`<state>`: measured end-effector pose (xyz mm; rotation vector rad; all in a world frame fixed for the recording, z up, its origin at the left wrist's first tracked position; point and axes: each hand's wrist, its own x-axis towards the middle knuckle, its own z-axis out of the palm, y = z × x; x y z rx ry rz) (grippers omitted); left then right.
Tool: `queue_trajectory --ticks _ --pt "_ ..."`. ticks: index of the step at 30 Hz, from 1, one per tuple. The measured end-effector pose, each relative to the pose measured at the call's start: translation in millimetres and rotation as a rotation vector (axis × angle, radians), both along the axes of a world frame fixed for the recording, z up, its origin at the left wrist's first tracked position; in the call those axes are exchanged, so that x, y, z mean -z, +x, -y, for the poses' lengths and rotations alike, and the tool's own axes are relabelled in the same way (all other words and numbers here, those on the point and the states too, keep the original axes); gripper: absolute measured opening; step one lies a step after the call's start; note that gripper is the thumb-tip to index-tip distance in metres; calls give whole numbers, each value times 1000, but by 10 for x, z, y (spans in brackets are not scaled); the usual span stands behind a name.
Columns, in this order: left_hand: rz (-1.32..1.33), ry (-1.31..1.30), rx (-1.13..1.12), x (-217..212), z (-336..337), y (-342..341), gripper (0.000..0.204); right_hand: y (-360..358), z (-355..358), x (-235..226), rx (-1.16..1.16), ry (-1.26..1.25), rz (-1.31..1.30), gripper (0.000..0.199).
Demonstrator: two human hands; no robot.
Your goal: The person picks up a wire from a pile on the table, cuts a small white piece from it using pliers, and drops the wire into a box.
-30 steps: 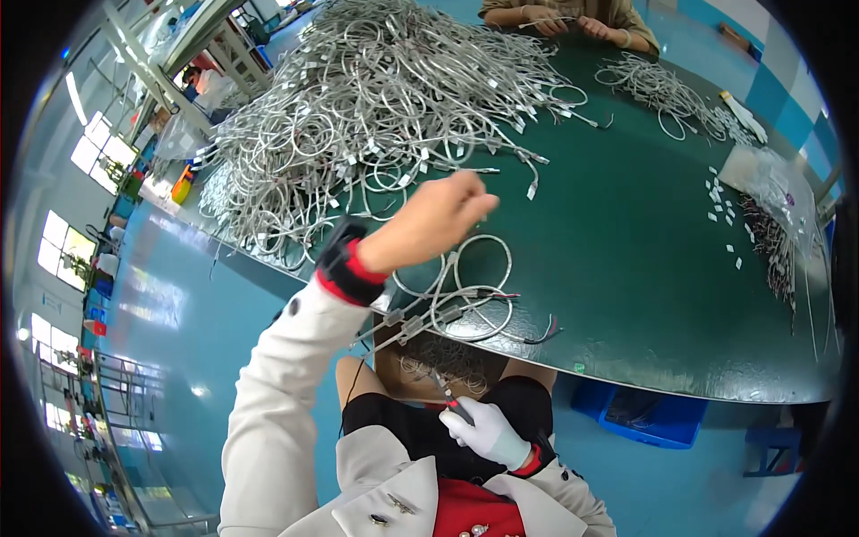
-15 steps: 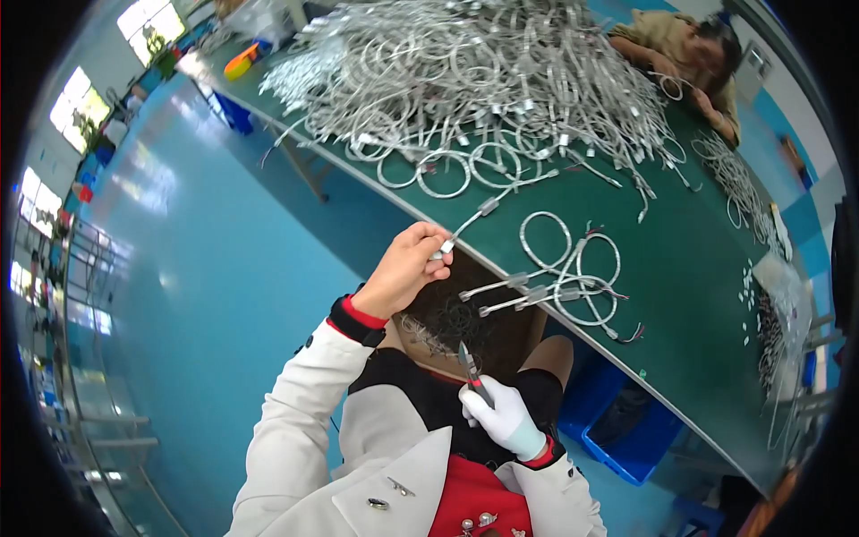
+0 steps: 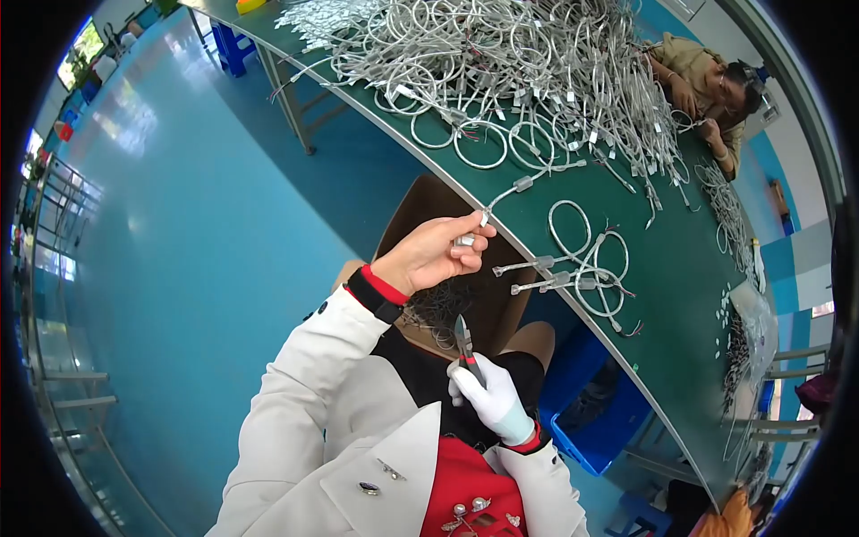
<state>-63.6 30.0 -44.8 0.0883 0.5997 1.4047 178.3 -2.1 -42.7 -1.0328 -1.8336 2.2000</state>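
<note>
My bare left hand (image 3: 436,251) pinches the end of a clear-sleeved grey cable (image 3: 506,195) between thumb and forefinger at the table's near edge. A grey block sits along that cable, and its far part runs back over the table. A small pale piece (image 3: 463,240) shows against the curled fingers of the same hand. In its white glove, my right hand (image 3: 494,394) is wrapped round cutting pliers (image 3: 463,338) with red and dark handles, jaws upward, above my lap. Several coiled cables (image 3: 586,261) lie on the table to the right of my left hand.
A big heap of cables (image 3: 501,63) covers the far part of the green table (image 3: 662,340). Below the edge stand a cardboard box (image 3: 420,201) with scraps and a blue bin (image 3: 586,447). A co-worker (image 3: 716,94) handles a cable at the far right.
My left hand has moved right along the table edge with the cable end, its lower fingers loosened a little. My right hand still grips the pliers. The whole view has shifted.
</note>
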Motion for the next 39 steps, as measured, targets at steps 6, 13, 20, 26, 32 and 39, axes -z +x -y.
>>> queue_trajectory --ticks 6,13,20,26,32,39 --pt "-360 47 -101 23 -7 77 16 60 -136 -72 -14 40 -11 20" --pt "-616 132 -185 -221 326 166 10 8 -371 -390 26 159 2 23" --pt "-487 84 -177 -304 524 321 9 -62 -481 -355 -13 253 21 28" --pt "-616 94 -192 -297 579 345 9 -130 -488 -289 -103 301 65 30" --pt "-670 91 -185 -273 580 344 10 -171 -542 -299 -124 274 56 29" --pt "-786 106 -174 -271 588 344 10 -210 -593 -358 -114 219 57 27"
